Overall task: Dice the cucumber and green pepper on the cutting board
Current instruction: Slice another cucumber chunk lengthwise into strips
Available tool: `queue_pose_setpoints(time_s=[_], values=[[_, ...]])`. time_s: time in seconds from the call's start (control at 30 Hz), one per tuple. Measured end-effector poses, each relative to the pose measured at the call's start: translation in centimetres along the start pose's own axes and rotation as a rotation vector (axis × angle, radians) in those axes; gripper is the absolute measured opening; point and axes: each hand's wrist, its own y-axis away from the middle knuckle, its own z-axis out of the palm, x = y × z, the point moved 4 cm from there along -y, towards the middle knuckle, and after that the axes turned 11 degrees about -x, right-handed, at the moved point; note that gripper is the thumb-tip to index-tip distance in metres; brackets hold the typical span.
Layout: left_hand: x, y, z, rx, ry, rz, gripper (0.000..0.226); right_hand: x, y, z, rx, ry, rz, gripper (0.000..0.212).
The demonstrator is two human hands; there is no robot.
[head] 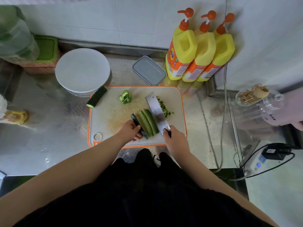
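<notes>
A white cutting board (105,122) with an orange rim lies on the steel counter. Long cucumber strips (148,121) lie on it. My left hand (130,131) holds a dark outer cucumber slice (136,122) at their left side. My right hand (174,139) grips the handle of a cleaver (156,110), whose blade lies along the right side of the strips. Diced cucumber (164,108) is piled to the right of the blade. A green pepper piece (125,97) sits at the board's far side. A cucumber half (97,99) rests on the board's far left corner.
A white plate on a bowl (82,69) stands behind the board at the left. A grey lidded box (148,70) and three yellow pump bottles (196,53) stand behind at the right. A glass jar (257,99) and a power strip (259,161) lie to the right.
</notes>
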Motion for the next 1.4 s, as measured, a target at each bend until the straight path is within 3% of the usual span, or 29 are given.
queue_pose_setpoints(time_s=[0.13,0.23,0.97,1.4], values=[[0.0,0.4,-0.2,0.05,0.033,0.033,0.022,-1.6,1.0,1.5,-0.043,0.276,-0.094,0.029],[0.0,0.7,-0.2,0.067,0.034,0.048,0.024,-2.3,1.1,2.2,-0.073,0.348,-0.071,0.031],[0.5,0.9,-0.1,0.053,-0.058,0.082,0.023,-3.9,1.1,3.2,-0.17,0.366,-0.089,0.03],[0.2,-0.1,-0.2,-0.074,-0.075,0.046,0.026,-4.1,0.9,3.5,-0.195,0.42,-0.09,0.033]])
